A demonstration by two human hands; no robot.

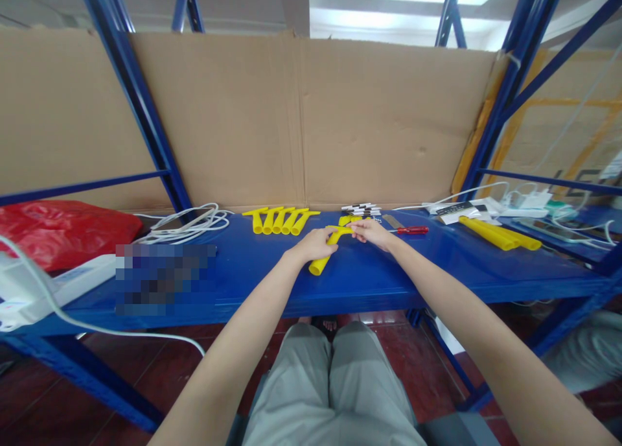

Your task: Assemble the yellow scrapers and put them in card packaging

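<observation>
A yellow tube-shaped piece (319, 265) is tilted over the blue table (233, 264), its open round end toward me. My left hand (315, 245) is wrapped round its upper part. At the thin far end of the piece, my right hand (370, 231) has its fingers pinched together; what lies between those fingertips is too small to make out. Just beyond my hands are small yellow parts (347, 220) and a stack of black-and-white pieces (362, 209). Beside my right hand lies a screwdriver with a red handle (413, 230).
Several yellow pieces (278, 222) stand in a row at the back. More yellow tubes (493, 233) lie right, near cables and a phone (552, 229). Left are a red bag (63, 232), coiled white cable (194, 225) and a power strip (90, 277). Cardboard (223, 122) closes the back.
</observation>
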